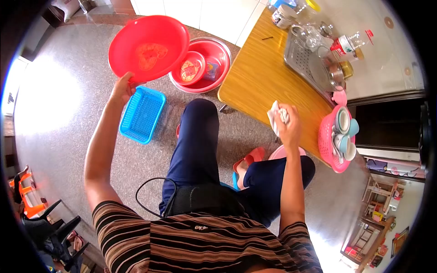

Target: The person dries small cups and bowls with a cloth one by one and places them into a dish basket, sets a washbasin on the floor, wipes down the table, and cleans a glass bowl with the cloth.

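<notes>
My left hand [124,90] grips the rim of a red plastic basin [127,43], held out over the floor at the upper left with its patterned inside facing me. A crumpled white cloth [275,117] is bunched in my right hand [289,125], near the front edge of the wooden table [255,68]. Below the held basin, a blue plastic basket [142,114] rests on the floor. Beside it stands a larger red basin [221,54] with a smaller red patterned basin [190,70] inside.
On the table are a metal tray [305,63] with glassware, a red-labelled bottle [341,46] and a pink basket [327,132] of cups. Orange and black chairs [50,227] stand at the lower left. My knees [200,118] are between the floor basins and my body.
</notes>
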`<state>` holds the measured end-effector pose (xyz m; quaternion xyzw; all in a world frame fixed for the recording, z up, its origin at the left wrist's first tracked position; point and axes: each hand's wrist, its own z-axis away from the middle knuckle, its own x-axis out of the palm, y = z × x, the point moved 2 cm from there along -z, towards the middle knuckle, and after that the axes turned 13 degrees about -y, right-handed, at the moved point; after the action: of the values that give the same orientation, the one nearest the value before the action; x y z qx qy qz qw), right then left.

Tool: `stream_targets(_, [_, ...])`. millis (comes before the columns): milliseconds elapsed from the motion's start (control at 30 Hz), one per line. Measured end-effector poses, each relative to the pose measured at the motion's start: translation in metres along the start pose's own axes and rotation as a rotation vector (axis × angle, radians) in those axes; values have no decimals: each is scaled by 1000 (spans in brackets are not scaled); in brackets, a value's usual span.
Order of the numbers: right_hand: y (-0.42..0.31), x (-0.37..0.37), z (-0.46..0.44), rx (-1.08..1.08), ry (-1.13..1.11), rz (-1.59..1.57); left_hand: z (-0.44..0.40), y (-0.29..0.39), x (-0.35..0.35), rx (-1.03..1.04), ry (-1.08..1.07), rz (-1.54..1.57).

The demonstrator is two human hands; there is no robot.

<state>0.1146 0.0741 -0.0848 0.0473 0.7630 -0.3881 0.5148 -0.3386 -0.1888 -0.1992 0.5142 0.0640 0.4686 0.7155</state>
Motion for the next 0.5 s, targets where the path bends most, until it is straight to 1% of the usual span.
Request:
stream_targets(33, [0,9,3,-1,-7,9,-10,-8,-9,-4,0,11])
stream_targets(100, [-2,18,8,32,188,-79,-46,-44,-36,1,91,242])
stream_targets(167, [-10,21,5,46,197,-34,-102,-91,-88,7,79,354])
stream_targets(200, [-12,22,4,63,216,9,-103,-94,-83,40,120,298])
stream_targets(233, [-12,24,4,64,211,14,-119,-103,-92,35,121,304])
stream_targets(300, [-9,25,3,31,218,67,-155,-136,-103,38,91,456])
stream_targets(367, [-6,27,3,33,206,97,-181,-158,-112,23,134,496])
stream_targets(433, [-5,28,5,99,208,91,-197,-165,-108,19,284,550])
stream_targets(467, [-7,28,5,145,197,73,-200,-167,-108,28,228,547])
stream_targets(500, [-6,28,5,152,202,78,-207,-170,-109,21,220,545])
